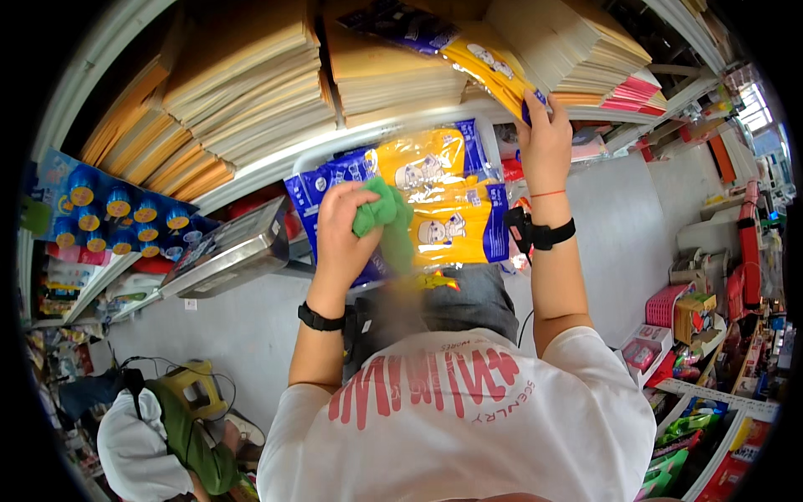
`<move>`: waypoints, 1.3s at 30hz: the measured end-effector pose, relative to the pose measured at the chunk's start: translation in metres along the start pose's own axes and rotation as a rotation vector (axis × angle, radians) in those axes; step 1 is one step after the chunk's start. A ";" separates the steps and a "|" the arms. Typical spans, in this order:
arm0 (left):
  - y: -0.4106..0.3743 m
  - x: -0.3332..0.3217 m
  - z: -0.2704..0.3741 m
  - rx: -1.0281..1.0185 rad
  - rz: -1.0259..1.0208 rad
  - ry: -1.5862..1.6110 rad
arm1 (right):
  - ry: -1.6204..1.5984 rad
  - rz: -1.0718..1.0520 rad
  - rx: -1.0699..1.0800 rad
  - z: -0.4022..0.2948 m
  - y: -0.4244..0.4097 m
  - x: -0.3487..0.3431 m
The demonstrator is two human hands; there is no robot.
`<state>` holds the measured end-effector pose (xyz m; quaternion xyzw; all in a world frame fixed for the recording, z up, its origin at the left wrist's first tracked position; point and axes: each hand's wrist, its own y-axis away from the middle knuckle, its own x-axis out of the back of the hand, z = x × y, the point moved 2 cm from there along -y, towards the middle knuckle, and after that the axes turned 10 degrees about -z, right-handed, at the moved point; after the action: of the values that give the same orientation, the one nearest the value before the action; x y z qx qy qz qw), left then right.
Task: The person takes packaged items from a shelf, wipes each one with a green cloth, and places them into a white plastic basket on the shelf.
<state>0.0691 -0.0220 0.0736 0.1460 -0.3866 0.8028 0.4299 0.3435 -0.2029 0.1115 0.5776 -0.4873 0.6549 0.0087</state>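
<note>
In my left hand (348, 229) is a crumpled green cloth (382, 216), held over flat plastic packets in a white tray (492, 135). My right hand (544, 135) grips the near end of a long yellow and blue plastic packet (483, 63), whose far end lies over the paper stacks on the shelf. Below it in the tray rest a yellow packet with a printed cartoon figure (433, 160) and a similar yellow packet (458, 226), nearer to me. A dark blue packet (301, 194) shows at the tray's left side, partly behind my left hand.
Stacks of paper envelopes (251, 81) fill the shelf ahead. A metal box (229, 251) and a blue card of small round containers (119, 207) are at the left. A person (150, 433) is low at the bottom left, near a yellow stool (194, 389). Stocked shelves with a pink basket (665, 304) line the right.
</note>
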 end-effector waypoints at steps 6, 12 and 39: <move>0.010 0.005 -0.013 0.127 0.016 -0.084 | -0.086 0.013 0.022 -0.022 0.015 0.014; 0.015 0.002 -0.017 0.178 -0.021 -0.064 | -0.225 0.102 0.035 -0.005 0.009 0.000; 0.026 0.010 -0.010 0.228 -0.003 -0.084 | -0.105 -0.605 0.153 -0.063 0.038 -0.035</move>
<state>0.0435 -0.0171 0.0600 0.2280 -0.3101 0.8341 0.3951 0.2861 -0.1630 0.0693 0.7283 -0.2425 0.6267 0.1342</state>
